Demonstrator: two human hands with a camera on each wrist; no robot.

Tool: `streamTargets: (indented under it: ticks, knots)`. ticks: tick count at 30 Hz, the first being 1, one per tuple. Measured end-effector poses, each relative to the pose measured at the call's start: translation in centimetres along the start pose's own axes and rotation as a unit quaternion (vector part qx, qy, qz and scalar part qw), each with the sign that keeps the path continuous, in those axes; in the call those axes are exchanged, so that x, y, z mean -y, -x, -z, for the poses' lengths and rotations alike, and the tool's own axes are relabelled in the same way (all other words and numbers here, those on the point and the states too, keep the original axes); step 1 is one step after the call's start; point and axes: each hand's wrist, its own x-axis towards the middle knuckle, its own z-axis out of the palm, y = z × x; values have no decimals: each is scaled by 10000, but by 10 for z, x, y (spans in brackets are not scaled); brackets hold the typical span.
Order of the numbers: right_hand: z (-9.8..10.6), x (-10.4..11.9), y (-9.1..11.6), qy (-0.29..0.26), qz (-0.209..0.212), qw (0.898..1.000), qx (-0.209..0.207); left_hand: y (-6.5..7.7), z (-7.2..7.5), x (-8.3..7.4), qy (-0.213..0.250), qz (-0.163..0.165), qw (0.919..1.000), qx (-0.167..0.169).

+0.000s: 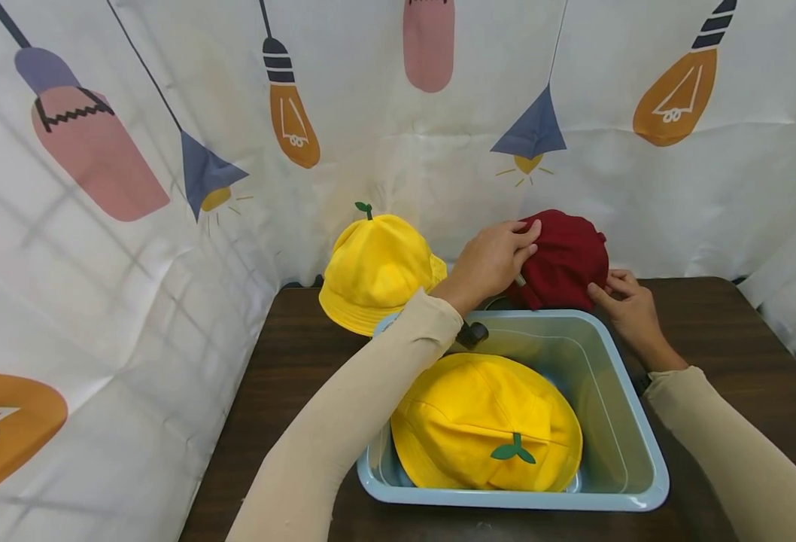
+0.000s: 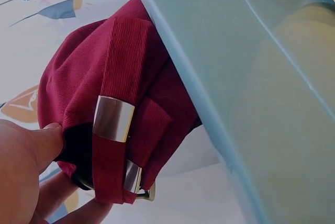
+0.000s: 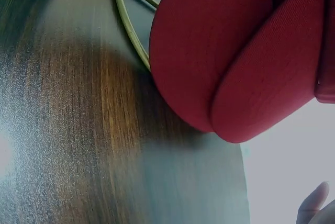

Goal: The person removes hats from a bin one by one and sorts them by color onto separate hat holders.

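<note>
Basin (image 1: 506, 498), pale blue, enclosed a yellow hat (image 1: 462, 414) with a green sprout (image 1: 514, 451). Just beyond the basin's far rim, curled fingers of the left hand (image 1: 489, 260) pinched a red cap (image 1: 563, 260), while slightly parted fingers of the right hand (image 1: 631, 312) touched its right side, their grip unclear. The left wrist view revealed metal clasps (image 2: 113, 118), the right wrist view gold-coloured wire (image 3: 129, 28), both largely hidden in the head view.

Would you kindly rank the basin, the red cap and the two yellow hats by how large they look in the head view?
1. Blue basin
2. Yellow hat in the basin
3. Yellow hat beyond the basin
4. Red cap
Number 2 sits nearer the camera, so its true size against number 3 is unsure.
</note>
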Motion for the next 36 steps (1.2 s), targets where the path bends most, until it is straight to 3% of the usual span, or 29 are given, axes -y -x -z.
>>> streamTargets:
  ticks: [7,13,24,32,36]
  knots:
    - [-2,27,10,-202,239,9995,-15,-1,0,1,-77,-27,10000,49]
    - [-5,35,13,-392,260,9987,-171,-2,0,1,-49,38,10000,41]
    - [-2,1,3,-160,364,9991,-138,-3,3,2,36,-20,9996,266]
    - [13,6,2,243,303,9989,280,0,12,7,229,-159,9959,865]
    - [21,13,1,456,194,9983,306,7,18,10,405,-166,9956,825]
